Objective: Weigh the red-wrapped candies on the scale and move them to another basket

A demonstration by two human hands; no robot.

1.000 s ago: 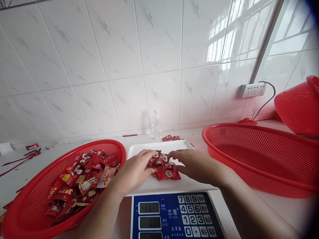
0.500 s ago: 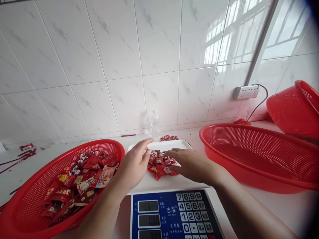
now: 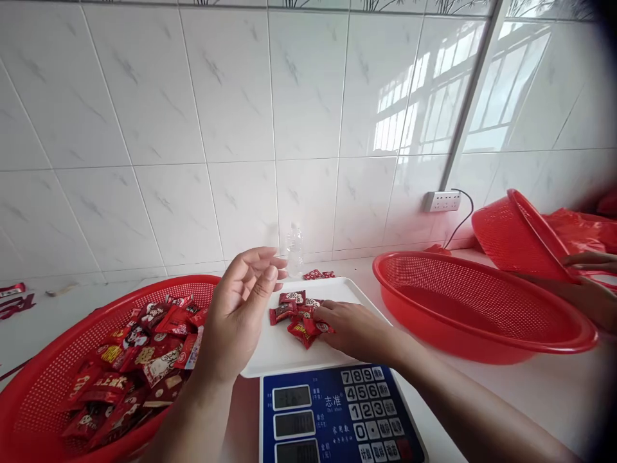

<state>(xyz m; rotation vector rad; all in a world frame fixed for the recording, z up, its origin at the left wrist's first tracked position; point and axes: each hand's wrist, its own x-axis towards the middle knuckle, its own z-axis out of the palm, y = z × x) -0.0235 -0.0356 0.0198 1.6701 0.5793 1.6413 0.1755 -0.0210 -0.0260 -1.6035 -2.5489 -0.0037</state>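
My left hand (image 3: pixel 245 302) is raised over the left side of the white scale tray (image 3: pixel 265 357), palm inward. Its fingers are loosely bent, apart from the thumb, and hold nothing. On the tray lies a small pile of red wrapped candies (image 3: pixel 301 333). My right hand (image 3: pixel 354 331) reaches onto the pile's right side, its fingers bent down over some candies; its thumb is hidden. In front of the tray is the scale's blue panel (image 3: pixel 332 431) with displays and number keys.
A red basket (image 3: pixel 29 399) of wrapped candies stands left, another red basket (image 3: pixel 463 347) right. Behind that, another person's hands (image 3: pixel 590 289) are at a tilted red basket (image 3: pixel 511 238). A clear plastic bottle (image 3: pixel 295 251) and a few candies (image 3: pixel 318 274) sit behind the tray. A power strip (image 3: pixel 442 201) is on the wall.
My left hand has drawn back from the candies and lifted. My right hand has come down closer over the pile. The view has shifted, and another person's hands now show at right.
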